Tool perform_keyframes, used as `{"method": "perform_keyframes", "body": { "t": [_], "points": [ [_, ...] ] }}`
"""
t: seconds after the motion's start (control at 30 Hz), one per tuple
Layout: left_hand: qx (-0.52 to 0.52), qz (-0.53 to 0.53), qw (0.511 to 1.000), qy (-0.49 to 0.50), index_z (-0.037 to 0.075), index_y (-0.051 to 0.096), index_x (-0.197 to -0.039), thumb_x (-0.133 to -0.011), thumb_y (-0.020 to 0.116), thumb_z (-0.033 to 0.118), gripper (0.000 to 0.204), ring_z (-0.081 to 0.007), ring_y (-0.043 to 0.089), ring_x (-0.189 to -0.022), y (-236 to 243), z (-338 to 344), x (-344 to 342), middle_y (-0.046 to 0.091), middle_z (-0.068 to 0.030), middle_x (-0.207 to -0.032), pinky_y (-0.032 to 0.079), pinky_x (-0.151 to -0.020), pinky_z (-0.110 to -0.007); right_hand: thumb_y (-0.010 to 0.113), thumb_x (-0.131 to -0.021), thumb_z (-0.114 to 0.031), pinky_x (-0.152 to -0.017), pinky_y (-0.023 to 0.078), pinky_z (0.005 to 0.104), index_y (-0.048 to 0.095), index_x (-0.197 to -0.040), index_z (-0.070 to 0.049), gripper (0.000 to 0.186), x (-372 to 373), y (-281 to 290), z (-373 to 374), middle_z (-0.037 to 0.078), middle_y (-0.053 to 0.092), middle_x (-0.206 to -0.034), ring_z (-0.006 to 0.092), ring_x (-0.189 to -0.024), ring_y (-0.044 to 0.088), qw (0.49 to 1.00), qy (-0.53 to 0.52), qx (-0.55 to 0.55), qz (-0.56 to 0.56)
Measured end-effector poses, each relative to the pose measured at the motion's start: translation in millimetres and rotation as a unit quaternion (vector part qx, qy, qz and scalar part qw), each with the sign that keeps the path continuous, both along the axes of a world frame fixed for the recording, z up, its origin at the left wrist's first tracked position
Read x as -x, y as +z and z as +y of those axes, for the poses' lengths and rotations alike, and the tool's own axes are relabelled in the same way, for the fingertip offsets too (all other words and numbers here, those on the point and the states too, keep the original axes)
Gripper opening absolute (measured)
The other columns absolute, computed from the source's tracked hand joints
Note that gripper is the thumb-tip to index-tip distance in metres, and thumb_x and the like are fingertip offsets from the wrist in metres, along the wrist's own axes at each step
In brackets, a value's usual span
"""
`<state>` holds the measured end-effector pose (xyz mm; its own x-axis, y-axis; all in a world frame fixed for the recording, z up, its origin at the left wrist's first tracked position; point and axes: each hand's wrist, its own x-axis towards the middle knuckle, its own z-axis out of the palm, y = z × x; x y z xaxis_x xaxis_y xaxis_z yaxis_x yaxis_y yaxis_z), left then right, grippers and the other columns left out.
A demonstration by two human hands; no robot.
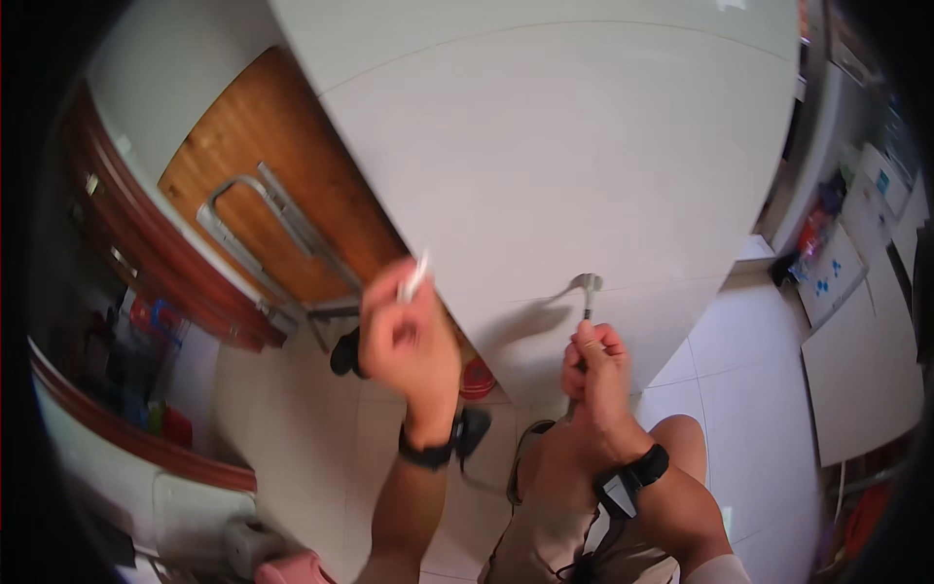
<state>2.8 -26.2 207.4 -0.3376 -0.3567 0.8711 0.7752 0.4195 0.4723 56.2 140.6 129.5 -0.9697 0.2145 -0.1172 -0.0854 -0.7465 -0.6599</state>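
My left hand (pixel 405 341), blurred, is closed on a small white object (pixel 416 277), held up beside the left edge of a large white panel (pixel 555 165). To its right my right hand (pixel 596 370) is closed round the handle of a slim metal tool with a rounded head (pixel 589 283). That head is at or just in front of the panel's lower part and casts a shadow on it; whether it touches I cannot tell.
A wooden board with grey metal tube legs (pixel 272 165) leans at the left, beside a dark red wooden frame (pixel 92 195). A red round object (pixel 477 380) lies on the tiled floor (pixel 739 409). Pale boards (pixel 856 380) stand at the right; a pink stool (pixel 292 569) is low left.
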Motion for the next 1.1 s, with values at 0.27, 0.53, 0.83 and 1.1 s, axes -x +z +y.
{"method": "perform_keyframes", "body": {
  "t": [0.27,0.53,0.83,1.1],
  "points": [
    [0.114,0.095,0.984,0.095,0.002,0.057,-0.075,-0.078,0.07,-0.014,0.021,-0.0306,0.064,-0.086,4.2,37.0,37.1,0.07,-0.0112,-0.097,0.054,-0.071,-0.036,0.057,-0.105,-0.023,-0.04,0.022,0.0227,0.053,-0.092,-0.01,0.018,-1.0,19.5,6.3,0.001,0.055,-0.073,0.0069,-0.047,0.039,0.996,-0.083,-0.032,0.022],
    [0.177,-0.294,0.937,0.061,0.003,0.072,-0.086,-0.078,0.067,-0.008,0.015,-0.0339,0.068,-0.087,-262.4,-38.1,-78.9,0.071,-0.0143,-0.093,0.056,-0.077,-0.042,0.058,-0.105,-0.018,-0.039,0.028,0.0236,0.055,-0.091,-0.007,0.018,-6.8,-10.1,-32.7,0.002,0.056,-0.07,0.0063,-0.045,0.039,0.993,0.05,-0.096,-0.053],
    [0.062,-0.435,0.89,0.125,0.006,0.057,-0.068,-0.074,0.075,-0.009,0.024,-0.0309,0.069,-0.087,-314.2,-130.3,-200.6,0.071,-0.0132,-0.092,0.056,-0.077,-0.04,0.057,-0.105,-0.017,-0.039,0.031,0.0235,0.054,-0.09,-0.006,0.02,5.7,15.3,-34.3,0.002,0.057,-0.068,0.0065,-0.046,0.044,0.98,0.002,-0.195,0.028],
    [-0.007,-0.383,0.923,0.044,0.003,0.054,-0.072,-0.08,0.072,-0.012,0.025,-0.0251,0.068,-0.092,-290.8,-97.5,-159.4,0.069,-0.0136,-0.1,0.056,-0.082,-0.035,0.057,-0.105,-0.018,-0.04,0.03,0.0241,0.053,-0.089,-0.006,0.02,21.5,88.6,-49.4,0.002,0.058,-0.071,0.0063,-0.047,0.043,0.976,0.017,-0.194,0.1]
  ]
}}
